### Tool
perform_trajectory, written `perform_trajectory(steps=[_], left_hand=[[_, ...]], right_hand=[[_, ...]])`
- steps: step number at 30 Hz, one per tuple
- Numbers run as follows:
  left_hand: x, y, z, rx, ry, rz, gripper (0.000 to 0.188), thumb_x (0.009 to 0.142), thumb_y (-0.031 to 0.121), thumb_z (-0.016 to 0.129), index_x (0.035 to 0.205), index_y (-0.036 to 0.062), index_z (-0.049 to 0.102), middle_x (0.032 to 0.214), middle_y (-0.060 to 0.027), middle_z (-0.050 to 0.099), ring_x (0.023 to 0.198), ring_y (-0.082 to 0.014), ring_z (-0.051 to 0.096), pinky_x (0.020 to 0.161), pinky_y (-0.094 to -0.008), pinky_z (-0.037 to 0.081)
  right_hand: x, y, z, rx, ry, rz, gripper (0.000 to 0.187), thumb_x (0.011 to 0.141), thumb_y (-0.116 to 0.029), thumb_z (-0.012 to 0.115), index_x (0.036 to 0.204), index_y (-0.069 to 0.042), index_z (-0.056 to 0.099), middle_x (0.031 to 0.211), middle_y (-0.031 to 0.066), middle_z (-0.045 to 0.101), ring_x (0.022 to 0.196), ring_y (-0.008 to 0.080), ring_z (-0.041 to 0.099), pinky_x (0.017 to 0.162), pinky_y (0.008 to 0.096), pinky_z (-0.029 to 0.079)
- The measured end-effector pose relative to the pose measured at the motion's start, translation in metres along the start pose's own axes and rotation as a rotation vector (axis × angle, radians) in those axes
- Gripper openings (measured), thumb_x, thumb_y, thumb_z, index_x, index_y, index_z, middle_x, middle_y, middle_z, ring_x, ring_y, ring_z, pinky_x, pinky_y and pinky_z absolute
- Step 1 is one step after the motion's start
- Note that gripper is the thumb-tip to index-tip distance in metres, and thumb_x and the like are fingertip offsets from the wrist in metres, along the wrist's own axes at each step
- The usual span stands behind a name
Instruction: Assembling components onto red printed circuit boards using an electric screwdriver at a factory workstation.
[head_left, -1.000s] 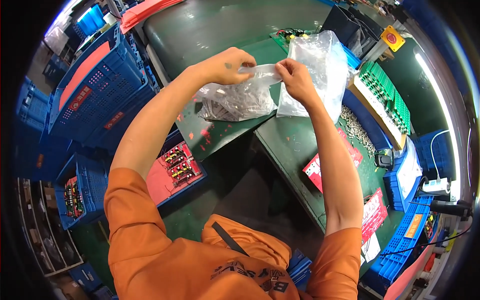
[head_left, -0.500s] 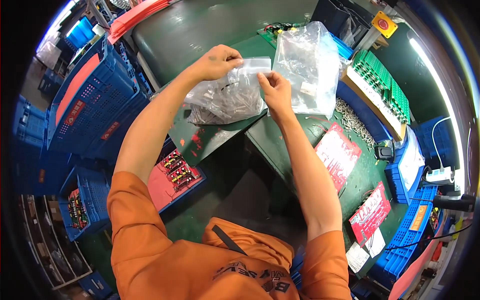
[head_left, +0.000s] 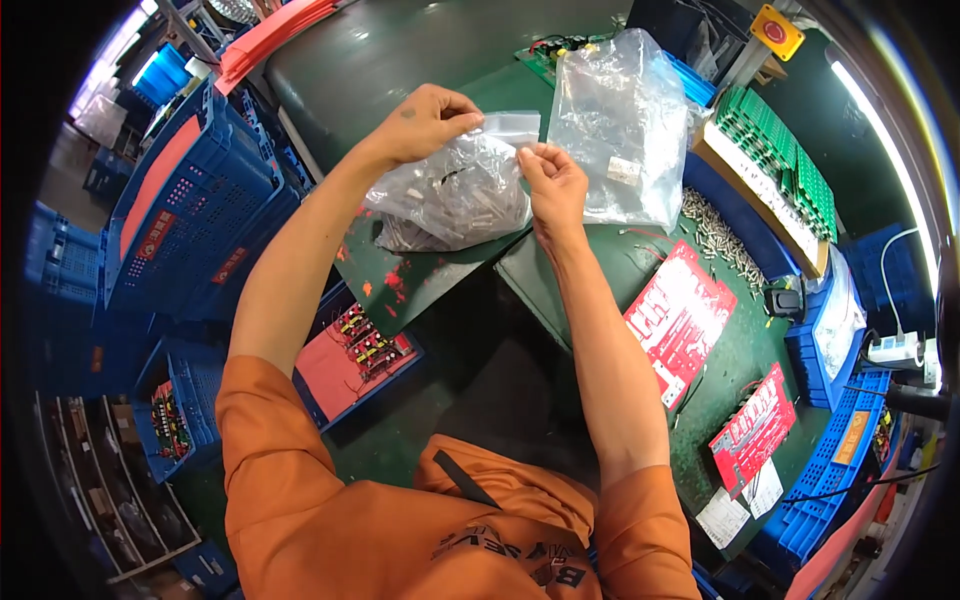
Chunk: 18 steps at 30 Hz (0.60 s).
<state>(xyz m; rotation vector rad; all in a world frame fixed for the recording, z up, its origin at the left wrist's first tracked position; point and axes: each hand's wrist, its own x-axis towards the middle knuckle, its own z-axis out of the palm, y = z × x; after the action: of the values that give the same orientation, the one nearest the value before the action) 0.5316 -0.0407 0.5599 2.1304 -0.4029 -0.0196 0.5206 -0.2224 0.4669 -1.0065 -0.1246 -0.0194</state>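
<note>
Crates (head_left: pixel 185 205), blue, stood upper left; at upper centre, left hand (head_left: pixel 430 122) pinched the top of a clear bag (head_left: pixel 450 190) (grey pieces (head_left: pixel 484 212) inside), right hand (head_left: pixel 556 190) its right edge; second bag (head_left: pixel 620 125) lay just right.

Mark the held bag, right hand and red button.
Held bag (head_left: pixel 458 203): head view, middle of its clear plastic side.
Right hand (head_left: pixel 557 186): head view, middle of the hand.
Red button (head_left: pixel 774 32): head view, its round face.
</note>
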Motion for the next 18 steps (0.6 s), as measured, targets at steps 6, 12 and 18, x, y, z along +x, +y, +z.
perform_trajectory(steps=[6, 12, 18], left_hand=[[0.0, 0.002, 0.001, -0.001, -0.036, 0.002, 0.02, 0.082, 0.016, 0.064, 0.087, -0.0027, 0.066, 0.073, -0.0039, 0.063, 0.068, -0.0088, 0.055, 0.064, -0.0244, 0.045], [-0.004, 0.005, -0.003, 0.041, -0.002, 0.076, 0.017, 0.081, 0.015, 0.066, 0.083, -0.0016, 0.063, 0.071, -0.0007, 0.06, 0.067, -0.0062, 0.054, 0.062, -0.0214, 0.044], [0.002, 0.002, 0.001, 0.014, -0.031, 0.046, 0.017, 0.074, 0.013, 0.073, 0.073, 0.0013, 0.06, 0.068, -0.0009, 0.06, 0.063, -0.0055, 0.054, 0.057, -0.0209, 0.043]], right_hand=[[-0.003, -0.001, 0.003, -0.115, 0.078, -0.014, 0.025, 0.081, -0.005, 0.065, 0.101, 0.003, 0.053, 0.089, 0.0078, 0.063, 0.08, 0.0107, 0.058, 0.071, 0.0217, 0.046], [-0.005, -0.023, 0.019, -0.722, 0.163, -0.561, 0.055, 0.074, -0.016, 0.072, 0.116, 0.001, 0.043, 0.112, 0.0129, 0.053, 0.097, 0.0186, 0.053, 0.075, 0.028, 0.047], [-0.004, -0.022, 0.014, -0.649, 0.171, -0.366, 0.06, 0.071, -0.023, 0.076, 0.114, 0.003, 0.044, 0.112, 0.0149, 0.052, 0.098, 0.0217, 0.053, 0.076, 0.0314, 0.048]])
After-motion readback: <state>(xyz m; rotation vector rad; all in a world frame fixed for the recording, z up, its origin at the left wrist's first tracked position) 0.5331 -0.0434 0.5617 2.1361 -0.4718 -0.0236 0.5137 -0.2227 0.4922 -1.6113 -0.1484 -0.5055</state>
